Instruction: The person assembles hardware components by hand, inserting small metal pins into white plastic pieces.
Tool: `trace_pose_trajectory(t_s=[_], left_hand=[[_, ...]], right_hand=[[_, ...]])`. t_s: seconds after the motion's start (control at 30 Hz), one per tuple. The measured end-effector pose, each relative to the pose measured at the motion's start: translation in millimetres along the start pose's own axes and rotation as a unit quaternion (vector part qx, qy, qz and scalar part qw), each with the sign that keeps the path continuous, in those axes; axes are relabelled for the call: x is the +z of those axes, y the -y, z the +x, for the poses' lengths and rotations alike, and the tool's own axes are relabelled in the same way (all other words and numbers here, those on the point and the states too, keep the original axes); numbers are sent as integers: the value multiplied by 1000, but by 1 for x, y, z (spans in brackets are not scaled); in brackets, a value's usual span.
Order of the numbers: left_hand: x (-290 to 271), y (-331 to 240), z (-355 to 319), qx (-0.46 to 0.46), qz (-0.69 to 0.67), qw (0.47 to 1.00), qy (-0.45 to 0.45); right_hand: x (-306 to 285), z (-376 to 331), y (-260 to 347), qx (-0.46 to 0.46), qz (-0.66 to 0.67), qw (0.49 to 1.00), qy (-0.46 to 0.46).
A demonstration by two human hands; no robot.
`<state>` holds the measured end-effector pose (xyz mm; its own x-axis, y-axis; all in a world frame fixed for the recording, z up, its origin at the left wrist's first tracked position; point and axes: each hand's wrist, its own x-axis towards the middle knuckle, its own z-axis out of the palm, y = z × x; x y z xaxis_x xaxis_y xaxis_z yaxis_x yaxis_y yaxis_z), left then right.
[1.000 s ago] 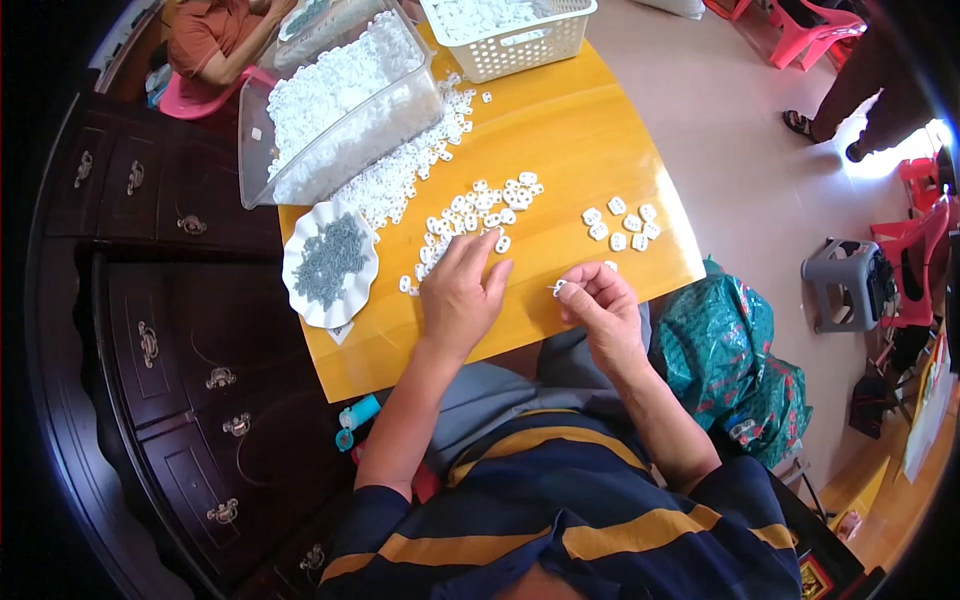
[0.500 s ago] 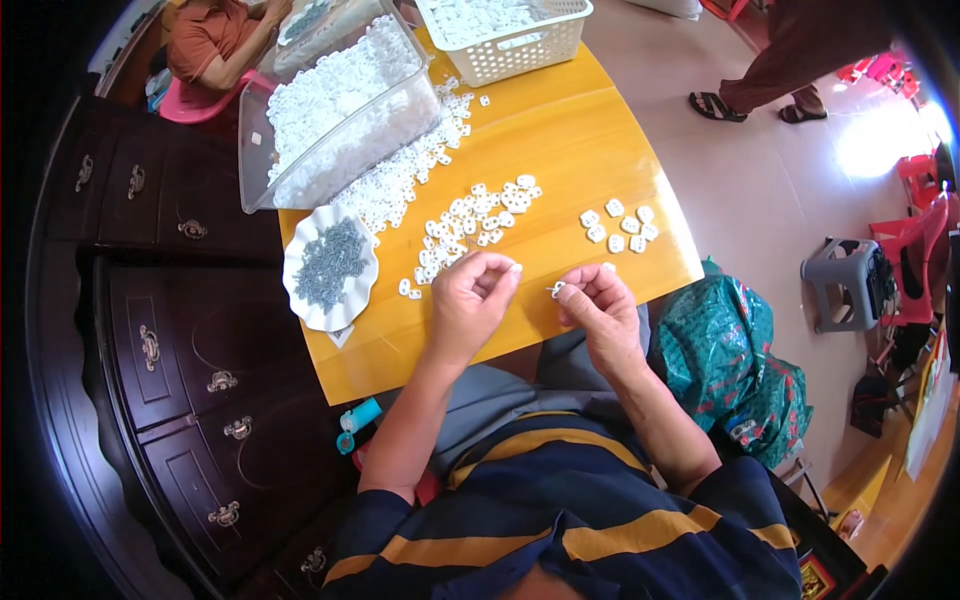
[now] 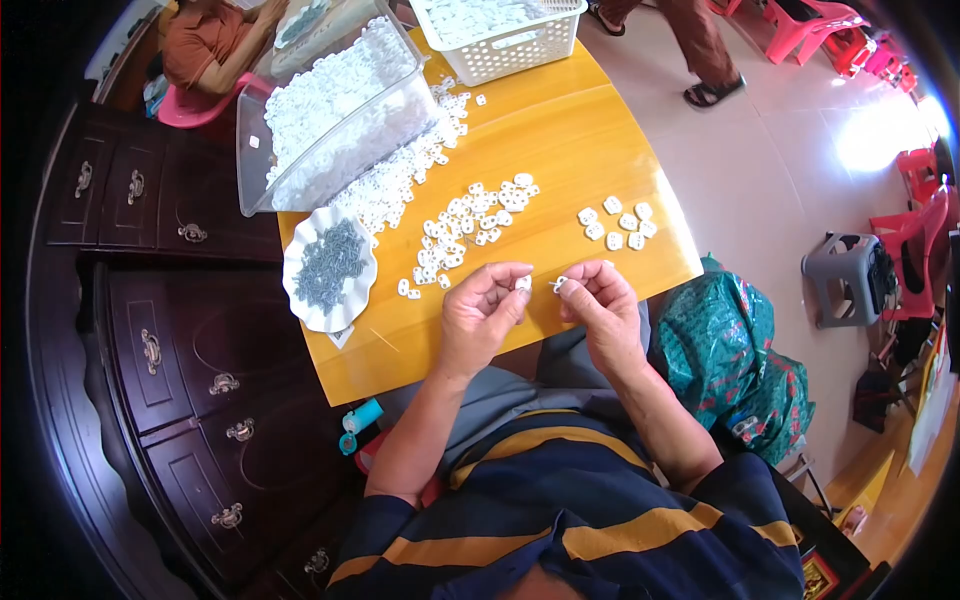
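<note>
My left hand [image 3: 480,315] pinches a small white plastic piece [image 3: 524,283] between thumb and fingertips, just above the table's near side. Close to its right, my right hand [image 3: 603,308] grips another white plastic piece [image 3: 561,285] with a thin metal pin sticking out to the left. A narrow gap separates the two pieces. Beyond my left hand lies a loose heap of two-holed white pieces [image 3: 462,218]. Several similar pieces [image 3: 613,222] lie grouped past my right hand. A white wavy-rimmed dish [image 3: 292,262] at the left holds many small grey metal pins [image 3: 333,260].
On the wooden table [image 3: 560,130], a clear bin [image 3: 250,165] full of white pieces stands far left, spilling beside it. A white basket [image 3: 505,55] stands at the back. Green bags [image 3: 725,340] sit right, dark drawers [image 3: 190,390] left. One person [image 3: 205,50] sits opposite; another [image 3: 705,50] walks.
My left hand has shifted slightly right, nearer my right hand, and its white piece shows more plainly. My right hand stays almost still. The walking person has moved left.
</note>
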<state>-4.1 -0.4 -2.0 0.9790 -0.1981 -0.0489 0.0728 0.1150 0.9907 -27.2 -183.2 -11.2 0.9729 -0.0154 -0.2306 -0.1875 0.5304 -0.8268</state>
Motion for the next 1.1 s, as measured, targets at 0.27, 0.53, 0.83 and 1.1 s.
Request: trace_pose_trajectory(t_s=[0.27,0.53,0.83,1.1], left_hand=[[1,4,-1,1,-20,1000,5],[-8,7,0,-4,-16,1000,-7],[-3,2,0,-18,-6,999,-40],[-16,17,-2,-1,-5,999,-33]], right_hand=[[-1,-1,-2,-2,-12,1000,5],[-1,-1,-2,-5,-24,1000,4],[0,0,-1,-7,-22,1000,-4],[1,-2,0,-6,-18,1000,0]])
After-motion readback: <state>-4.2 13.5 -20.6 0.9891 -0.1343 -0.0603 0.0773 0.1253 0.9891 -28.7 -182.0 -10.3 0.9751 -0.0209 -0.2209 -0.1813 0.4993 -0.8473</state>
